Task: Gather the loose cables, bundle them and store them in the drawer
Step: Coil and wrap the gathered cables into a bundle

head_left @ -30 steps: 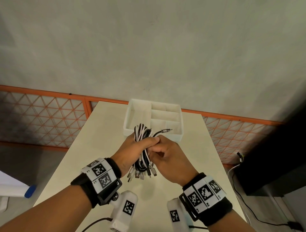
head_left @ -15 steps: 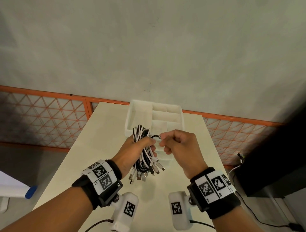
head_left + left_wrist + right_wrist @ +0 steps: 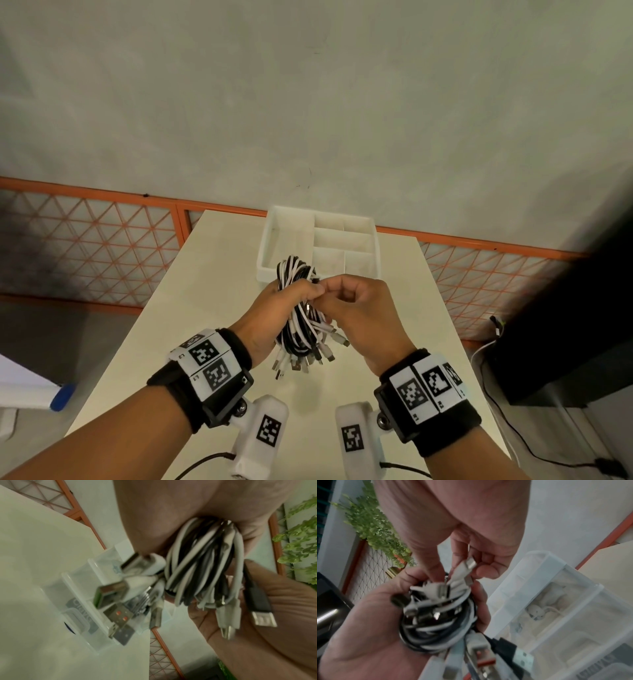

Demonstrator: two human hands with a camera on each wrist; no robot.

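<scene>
My left hand (image 3: 291,296) grips a bundle of black and white cables (image 3: 297,325) upright above the table, loops at the top and USB plugs (image 3: 308,359) hanging below. My right hand (image 3: 337,299) is against the bundle's right side, thumb and fingers pinching a white cable end (image 3: 468,566). In the left wrist view the bundle (image 3: 202,568) sits in my left palm with blurred plugs (image 3: 111,592) fanning out. The white divided drawer tray (image 3: 270,236) stands just behind the hands; one of its compartments holds a white cable (image 3: 539,609).
The cream table (image 3: 212,308) is narrow, and its edges lie close on both sides. An orange lattice fence (image 3: 85,246) runs behind it. A black cabinet (image 3: 565,308) stands at the right, with cords (image 3: 486,359) trailing on the floor.
My right hand drew a black cable end out to the right, then came back to the bundle and now pinches at it. My left hand kept its grip throughout.
</scene>
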